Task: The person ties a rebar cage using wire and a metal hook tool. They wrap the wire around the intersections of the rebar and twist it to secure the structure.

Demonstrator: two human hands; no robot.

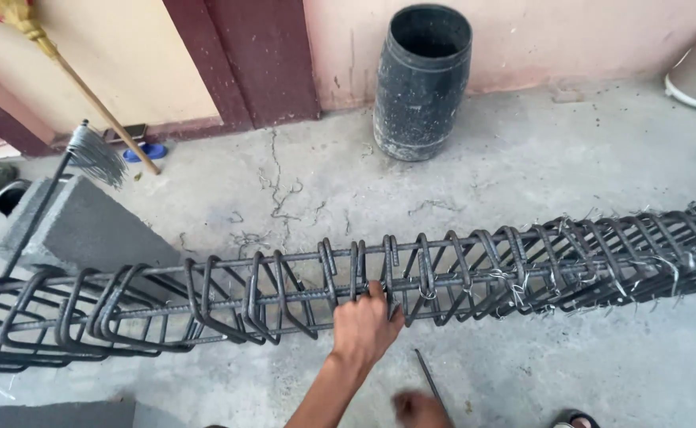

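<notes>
The long cage of dark ribbed steel bars and rectangular stirrups [348,293] lies across the grey concrete floor [570,158], one end beside a grey concrete block [86,230]. The left hand [366,329] is curled around a stirrup near the middle. The right hand [419,410], blurred, perhaps holds the thin metal hook tool [429,379]; its grip I cannot tell. It is good to keep the stirrup square while tying.

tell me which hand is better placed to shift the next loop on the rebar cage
Left, probably. The left hand already grips the rebar cage among its loops, while the right hand sits low, off the cage, blurred, near a thin rod.
</notes>
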